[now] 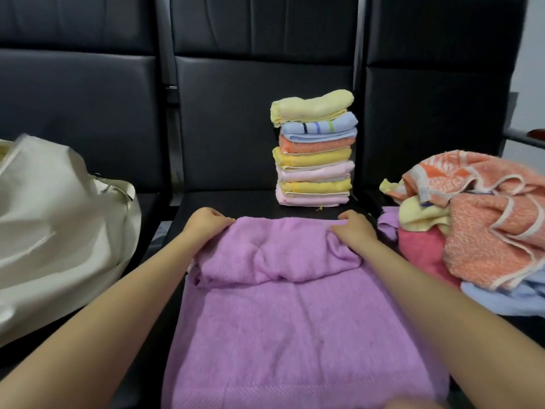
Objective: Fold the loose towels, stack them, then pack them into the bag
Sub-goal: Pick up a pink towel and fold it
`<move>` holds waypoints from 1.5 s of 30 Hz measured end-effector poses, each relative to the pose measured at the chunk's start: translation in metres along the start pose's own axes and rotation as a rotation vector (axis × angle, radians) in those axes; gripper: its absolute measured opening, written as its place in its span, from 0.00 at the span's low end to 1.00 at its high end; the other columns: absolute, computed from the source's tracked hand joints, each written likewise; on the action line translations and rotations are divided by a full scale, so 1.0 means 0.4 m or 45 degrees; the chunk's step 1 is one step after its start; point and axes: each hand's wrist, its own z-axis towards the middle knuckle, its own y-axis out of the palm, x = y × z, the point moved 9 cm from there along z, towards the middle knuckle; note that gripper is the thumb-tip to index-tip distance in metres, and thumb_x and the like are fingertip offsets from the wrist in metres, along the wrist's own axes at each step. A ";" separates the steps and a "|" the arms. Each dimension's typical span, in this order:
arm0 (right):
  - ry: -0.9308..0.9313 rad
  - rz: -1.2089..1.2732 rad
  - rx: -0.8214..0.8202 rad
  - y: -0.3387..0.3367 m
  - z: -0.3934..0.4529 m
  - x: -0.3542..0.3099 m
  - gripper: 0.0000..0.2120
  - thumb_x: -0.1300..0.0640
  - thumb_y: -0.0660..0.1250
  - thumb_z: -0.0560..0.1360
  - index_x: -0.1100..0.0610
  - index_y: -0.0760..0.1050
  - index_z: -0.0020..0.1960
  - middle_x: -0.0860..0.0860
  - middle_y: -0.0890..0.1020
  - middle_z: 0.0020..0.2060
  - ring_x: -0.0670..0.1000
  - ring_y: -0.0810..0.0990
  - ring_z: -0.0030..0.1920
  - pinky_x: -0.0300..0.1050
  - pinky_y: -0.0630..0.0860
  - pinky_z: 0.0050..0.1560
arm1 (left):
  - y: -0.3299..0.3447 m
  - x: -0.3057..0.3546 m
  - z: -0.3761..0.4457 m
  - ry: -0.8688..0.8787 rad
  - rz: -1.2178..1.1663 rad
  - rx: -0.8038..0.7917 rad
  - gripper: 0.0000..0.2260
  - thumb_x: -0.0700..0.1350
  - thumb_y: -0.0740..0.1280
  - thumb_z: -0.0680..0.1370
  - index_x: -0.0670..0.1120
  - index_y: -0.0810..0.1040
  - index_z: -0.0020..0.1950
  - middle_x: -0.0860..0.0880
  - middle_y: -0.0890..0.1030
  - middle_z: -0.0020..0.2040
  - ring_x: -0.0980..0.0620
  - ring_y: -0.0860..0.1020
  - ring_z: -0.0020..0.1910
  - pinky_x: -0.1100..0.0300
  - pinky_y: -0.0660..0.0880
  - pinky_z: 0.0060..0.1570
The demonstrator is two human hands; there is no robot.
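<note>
Both forearms are bare to the frame's edge, and the hands carry no rings or watch.

A purple towel lies half-folded under the fingers, a neat stack of folded towels just beyond them, loose towels heaped to their right, a cream bag slumped to their left.

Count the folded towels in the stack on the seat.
7, all in the stack behind the right hand. Top to bottom: pale yellow, striped blue, orange, yellow, pink, yellow, pink. Thin ones between could be hidden.
</note>
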 end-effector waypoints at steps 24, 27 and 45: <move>-0.470 -0.205 0.306 -0.081 -0.191 -0.241 0.15 0.54 0.61 0.78 0.56 0.74 0.63 0.55 0.74 0.62 0.56 0.68 0.64 0.52 0.68 0.62 | -0.051 0.109 -0.248 0.509 0.000 0.249 0.15 0.45 0.63 0.79 0.49 0.75 0.66 0.44 0.72 0.66 0.45 0.68 0.67 0.55 0.64 0.65; -0.583 0.065 0.268 -0.099 -0.304 -0.282 0.10 0.57 0.63 0.77 0.57 0.79 0.55 0.53 0.78 0.55 0.54 0.73 0.59 0.47 0.71 0.55 | -0.018 0.148 -0.374 0.680 0.002 0.055 0.13 0.45 0.63 0.79 0.50 0.77 0.63 0.49 0.76 0.59 0.52 0.75 0.57 0.59 0.70 0.58; -0.818 -0.598 -0.675 -0.007 -0.614 -0.091 0.43 0.35 0.76 0.62 0.47 0.62 0.71 0.46 0.65 0.63 0.48 0.62 0.65 0.48 0.64 0.67 | 0.092 0.046 -0.599 0.957 0.874 -0.509 0.16 0.53 0.68 0.76 0.51 0.64 0.34 0.54 0.69 0.33 0.50 0.69 0.38 0.57 0.63 0.34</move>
